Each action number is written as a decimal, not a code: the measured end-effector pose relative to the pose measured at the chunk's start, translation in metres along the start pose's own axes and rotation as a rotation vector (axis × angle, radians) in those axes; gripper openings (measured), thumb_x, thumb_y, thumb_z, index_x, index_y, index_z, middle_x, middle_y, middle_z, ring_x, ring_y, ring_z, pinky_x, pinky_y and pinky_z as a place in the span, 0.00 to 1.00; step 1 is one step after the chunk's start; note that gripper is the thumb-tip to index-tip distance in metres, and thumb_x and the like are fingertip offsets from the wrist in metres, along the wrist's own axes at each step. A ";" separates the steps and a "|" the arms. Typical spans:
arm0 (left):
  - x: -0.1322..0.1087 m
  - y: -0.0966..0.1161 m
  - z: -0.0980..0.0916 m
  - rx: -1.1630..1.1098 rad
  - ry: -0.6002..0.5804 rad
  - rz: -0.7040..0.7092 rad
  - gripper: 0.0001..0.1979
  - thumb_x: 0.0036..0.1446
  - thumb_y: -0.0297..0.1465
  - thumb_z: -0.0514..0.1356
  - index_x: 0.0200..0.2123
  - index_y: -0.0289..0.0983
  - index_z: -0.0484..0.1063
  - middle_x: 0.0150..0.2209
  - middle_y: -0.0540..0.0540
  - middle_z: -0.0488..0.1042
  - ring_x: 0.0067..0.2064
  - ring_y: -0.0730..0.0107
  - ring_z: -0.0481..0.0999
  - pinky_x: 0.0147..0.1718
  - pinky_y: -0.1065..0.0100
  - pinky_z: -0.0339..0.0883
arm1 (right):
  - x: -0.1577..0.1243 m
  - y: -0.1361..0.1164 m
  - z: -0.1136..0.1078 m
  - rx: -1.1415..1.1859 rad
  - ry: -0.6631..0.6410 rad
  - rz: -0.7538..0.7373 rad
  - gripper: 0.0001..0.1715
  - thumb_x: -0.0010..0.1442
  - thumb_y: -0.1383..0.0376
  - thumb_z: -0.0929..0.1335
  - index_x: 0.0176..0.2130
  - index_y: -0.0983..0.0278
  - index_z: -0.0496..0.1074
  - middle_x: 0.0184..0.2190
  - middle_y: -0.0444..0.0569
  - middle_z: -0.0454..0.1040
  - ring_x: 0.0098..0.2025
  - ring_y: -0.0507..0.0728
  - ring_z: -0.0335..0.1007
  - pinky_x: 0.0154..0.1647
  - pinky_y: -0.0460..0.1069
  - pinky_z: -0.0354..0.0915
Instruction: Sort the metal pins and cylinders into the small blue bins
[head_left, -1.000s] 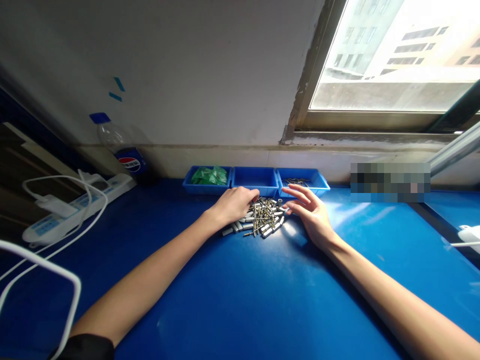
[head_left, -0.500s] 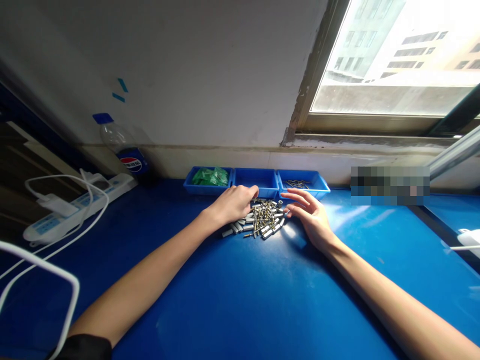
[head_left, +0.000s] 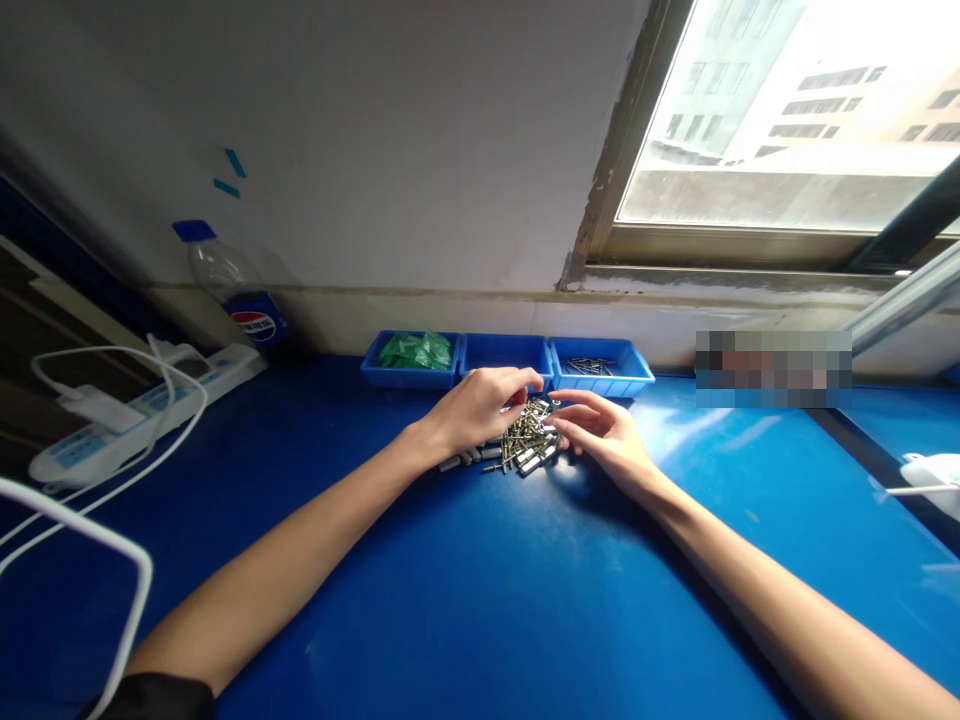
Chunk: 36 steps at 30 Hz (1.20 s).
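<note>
A heap of small metal parts (head_left: 525, 440), silver sleeves and brassy pins, lies on the blue table (head_left: 465, 600) in front of three blue trays. My left hand (head_left: 480, 405) hovers over the heap's left side with fingers curled in a pinch; what it holds is too small to make out. My right hand (head_left: 600, 428) rests at the heap's right edge, fingers bent inward and touching the parts. The left tray (head_left: 409, 357) holds green pieces, the middle tray (head_left: 506, 358) looks bare, and the right tray (head_left: 600, 368) holds thin metal pins.
A plastic bottle with a blue cap (head_left: 232, 285) stands against the wall at the left. A white power strip with cables (head_left: 127, 415) lies on the left of the table. A window ledge (head_left: 750, 285) runs along the back right. A white object (head_left: 930, 475) sits at the far right.
My left hand has lifted from the heap and curled into a pinch. My right hand has slid left into the heap, its fingers bending inward.
</note>
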<state>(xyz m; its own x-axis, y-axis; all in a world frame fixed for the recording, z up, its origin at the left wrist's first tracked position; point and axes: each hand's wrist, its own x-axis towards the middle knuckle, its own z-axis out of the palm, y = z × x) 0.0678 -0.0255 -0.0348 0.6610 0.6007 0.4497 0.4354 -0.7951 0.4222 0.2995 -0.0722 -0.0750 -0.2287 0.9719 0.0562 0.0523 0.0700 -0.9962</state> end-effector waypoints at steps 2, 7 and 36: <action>0.000 0.002 0.002 -0.054 0.038 0.025 0.12 0.62 0.21 0.60 0.48 0.36 0.74 0.36 0.48 0.79 0.37 0.70 0.79 0.39 0.70 0.70 | 0.000 0.000 0.000 0.002 -0.017 0.013 0.26 0.59 0.54 0.77 0.54 0.59 0.76 0.40 0.50 0.84 0.31 0.55 0.76 0.27 0.49 0.67; 0.001 0.005 0.007 -0.167 0.158 -0.019 0.07 0.59 0.21 0.63 0.41 0.36 0.76 0.35 0.49 0.79 0.35 0.72 0.79 0.37 0.71 0.72 | 0.003 0.005 -0.003 0.000 -0.025 0.010 0.24 0.59 0.54 0.77 0.52 0.60 0.78 0.35 0.49 0.84 0.28 0.53 0.74 0.25 0.48 0.66; -0.003 -0.013 0.004 0.254 -0.250 -0.300 0.15 0.60 0.21 0.58 0.43 0.36 0.83 0.41 0.40 0.83 0.41 0.59 0.82 0.42 0.65 0.74 | 0.012 0.015 -0.012 0.070 0.190 -0.097 0.31 0.60 0.57 0.76 0.61 0.56 0.73 0.57 0.52 0.80 0.33 0.53 0.77 0.25 0.48 0.67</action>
<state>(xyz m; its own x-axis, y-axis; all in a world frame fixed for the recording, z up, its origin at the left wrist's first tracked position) 0.0622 -0.0176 -0.0448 0.5970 0.7932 0.1202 0.7448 -0.6037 0.2844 0.3096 -0.0564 -0.0880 -0.0421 0.9867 0.1571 -0.0298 0.1560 -0.9873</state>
